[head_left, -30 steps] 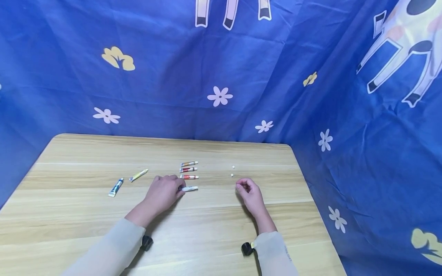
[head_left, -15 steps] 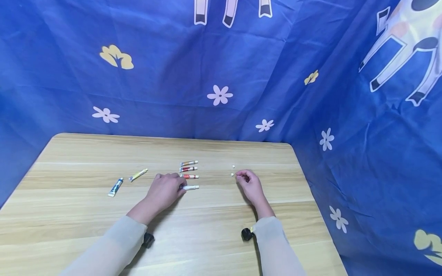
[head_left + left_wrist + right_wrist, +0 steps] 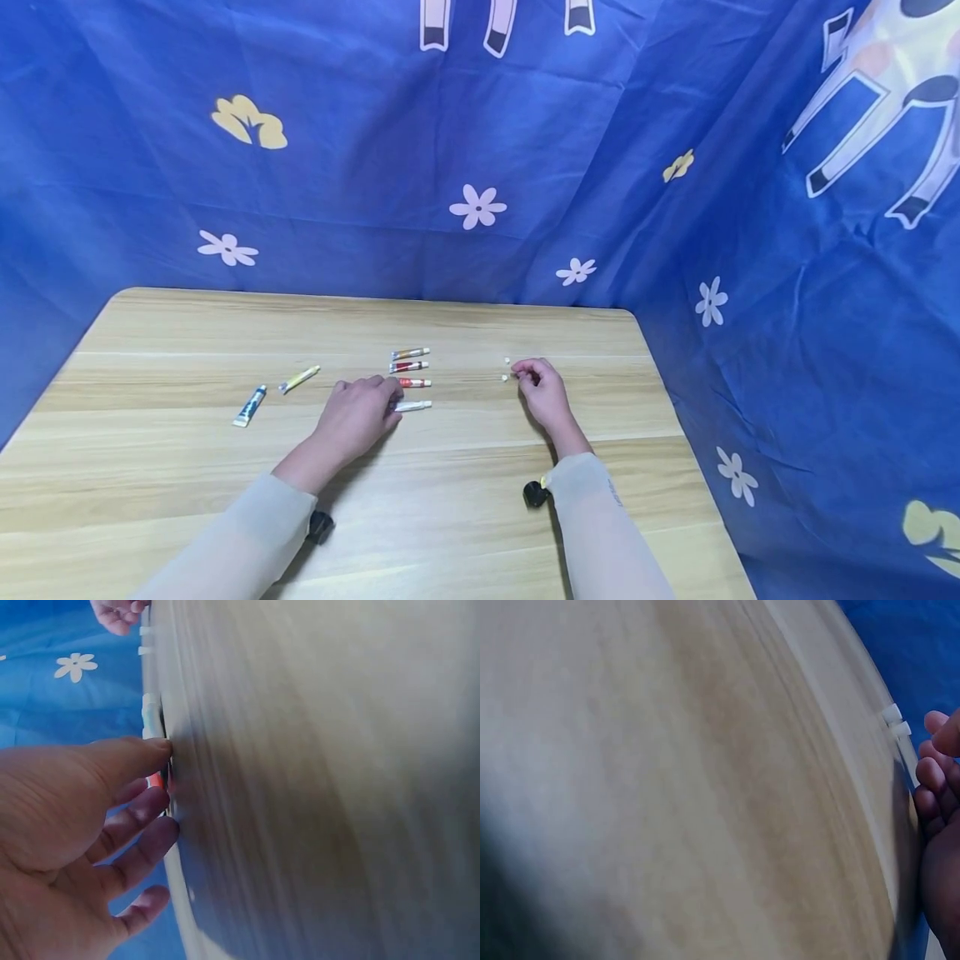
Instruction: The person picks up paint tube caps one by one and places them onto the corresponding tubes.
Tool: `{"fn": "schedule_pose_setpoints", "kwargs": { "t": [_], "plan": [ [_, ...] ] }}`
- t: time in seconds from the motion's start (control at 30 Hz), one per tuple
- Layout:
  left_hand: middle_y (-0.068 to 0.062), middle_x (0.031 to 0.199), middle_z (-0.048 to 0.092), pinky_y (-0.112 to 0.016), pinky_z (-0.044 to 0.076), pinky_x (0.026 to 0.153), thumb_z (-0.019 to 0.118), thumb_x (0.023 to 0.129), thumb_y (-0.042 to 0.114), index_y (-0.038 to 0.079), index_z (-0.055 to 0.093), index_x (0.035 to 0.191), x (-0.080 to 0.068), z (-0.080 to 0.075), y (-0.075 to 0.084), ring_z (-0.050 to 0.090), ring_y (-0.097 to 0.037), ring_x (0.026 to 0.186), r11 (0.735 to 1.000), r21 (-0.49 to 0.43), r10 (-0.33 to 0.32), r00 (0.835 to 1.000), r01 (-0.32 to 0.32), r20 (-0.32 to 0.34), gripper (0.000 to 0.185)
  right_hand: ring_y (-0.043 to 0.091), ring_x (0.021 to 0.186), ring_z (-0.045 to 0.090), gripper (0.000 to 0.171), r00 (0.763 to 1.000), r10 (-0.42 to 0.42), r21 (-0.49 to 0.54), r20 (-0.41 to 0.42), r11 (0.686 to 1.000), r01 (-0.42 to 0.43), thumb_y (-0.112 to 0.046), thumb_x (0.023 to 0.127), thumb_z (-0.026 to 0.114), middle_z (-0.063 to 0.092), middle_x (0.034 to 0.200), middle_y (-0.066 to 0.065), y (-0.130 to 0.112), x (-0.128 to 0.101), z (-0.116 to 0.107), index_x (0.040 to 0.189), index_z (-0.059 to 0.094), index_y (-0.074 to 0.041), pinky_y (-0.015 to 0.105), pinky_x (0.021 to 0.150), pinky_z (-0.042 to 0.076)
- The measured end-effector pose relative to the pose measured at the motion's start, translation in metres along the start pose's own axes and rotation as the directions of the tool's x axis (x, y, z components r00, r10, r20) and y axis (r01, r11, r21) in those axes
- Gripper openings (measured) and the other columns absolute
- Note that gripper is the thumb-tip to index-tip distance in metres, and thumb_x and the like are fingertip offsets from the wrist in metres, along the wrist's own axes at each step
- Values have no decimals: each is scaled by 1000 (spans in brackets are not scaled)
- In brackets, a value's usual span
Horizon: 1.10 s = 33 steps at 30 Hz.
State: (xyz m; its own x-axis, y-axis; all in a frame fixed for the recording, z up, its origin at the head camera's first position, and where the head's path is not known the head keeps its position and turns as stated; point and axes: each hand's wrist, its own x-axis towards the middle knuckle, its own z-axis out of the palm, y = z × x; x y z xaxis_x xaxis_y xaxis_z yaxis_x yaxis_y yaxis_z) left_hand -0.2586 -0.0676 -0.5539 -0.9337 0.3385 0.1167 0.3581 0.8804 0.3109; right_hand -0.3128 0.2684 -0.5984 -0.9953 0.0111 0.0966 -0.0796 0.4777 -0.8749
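Note:
My left hand (image 3: 362, 417) rests low over the table and pinches the rear end of a small white paint tube (image 3: 415, 406). In the left wrist view, thumb and fingertips of the left hand (image 3: 97, 817) meet at the tube by the table edge. Just beyond lie a red paint tube (image 3: 417, 383), a dark red one (image 3: 408, 367) and an orange-brown one (image 3: 410, 354), roughly parallel. My right hand (image 3: 546, 400) has its fingers bent beside two little white caps (image 3: 504, 378). In the right wrist view these caps (image 3: 892, 713) stand near its fingertips; whether it holds anything is unclear.
A blue paint tube (image 3: 250, 406) and a yellow one (image 3: 300, 379) lie to the left of the left hand. The wooden table (image 3: 420, 500) ends at a blue patterned curtain (image 3: 360, 167) behind and on the right. Black straps sit on both wrists.
My right hand has moved forward across the table to beside the two white caps. The left hand stays at the white tube, almost unmoved.

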Motion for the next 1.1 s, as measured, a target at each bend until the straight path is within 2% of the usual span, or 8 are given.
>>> {"fn": "schedule_pose_setpoints", "kwargs": {
  "t": [0.1,0.23,0.43,0.57,0.73,0.9,1.03,1.1],
  "plan": [
    [-2,96,74,-52,49,85,88,90,27,14,72,115,-5,1,-3,70,-26,90,1000,-24,-5,1000,6,14,32,16,94,58,28,999,-34,-47,13,998,35,8,94,62,65,107,12,1,-2,0,112,78,-6,18,83,47],
    [-4,104,73,-50,45,85,86,91,31,13,72,118,-15,-5,-8,70,-28,97,997,-62,-38,999,40,36,35,12,92,56,29,998,-53,-93,34,994,56,5,97,66,63,106,11,-1,-2,0,118,79,-9,18,83,47],
    [-14,116,74,-49,45,84,82,95,28,9,71,118,-35,-16,-15,70,-37,111,980,-146,-131,991,135,33,32,15,95,57,37,998,-39,-128,43,991,45,7,97,60,64,107,11,-1,-2,-1,123,79,-11,20,86,48],
    [-19,119,73,-56,48,86,79,97,27,6,71,118,-50,-18,-23,69,-41,116,960,-194,-196,980,201,44,31,15,98,58,40,997,-34,-170,66,984,45,7,97,60,63,109,8,-1,-2,0,124,79,-14,22,87,49],
    [-28,120,69,-69,51,94,74,101,26,0,68,122,-64,-21,-41,68,-49,113,938,-237,-252,967,254,40,34,13,96,56,30,994,-39,-207,102,977,60,-1,102,66,63,110,7,-2,3,-1,125,79,-14,25,86,49],
    [-32,122,63,-70,51,92,71,103,25,-3,65,125,-79,-22,-67,64,-50,112,921,-259,-305,952,292,-12,36,15,95,56,24,992,-16,-218,126,975,43,-10,107,66,62,109,7,-5,7,-2,126,80,-17,29,86,48],
    [-37,125,58,-73,49,89,68,104,24,-4,63,125,-92,-25,-89,58,-54,115,899,-289,-357,933,328,-50,36,14,97,57,23,990,17,-229,139,973,16,-14,108,66,62,111,6,-4,6,-2,126,81,-20,30,89,48],
    [-39,127,56,-74,47,89,67,105,24,-6,61,127,-98,-29,-102,53,-55,117,882,-309,-391,918,355,-61,38,14,98,57,24,989,28,-229,142,973,5,-15,108,67,62,112,6,-4,6,-3,126,81,-20,30,91,48]
  ]
}}
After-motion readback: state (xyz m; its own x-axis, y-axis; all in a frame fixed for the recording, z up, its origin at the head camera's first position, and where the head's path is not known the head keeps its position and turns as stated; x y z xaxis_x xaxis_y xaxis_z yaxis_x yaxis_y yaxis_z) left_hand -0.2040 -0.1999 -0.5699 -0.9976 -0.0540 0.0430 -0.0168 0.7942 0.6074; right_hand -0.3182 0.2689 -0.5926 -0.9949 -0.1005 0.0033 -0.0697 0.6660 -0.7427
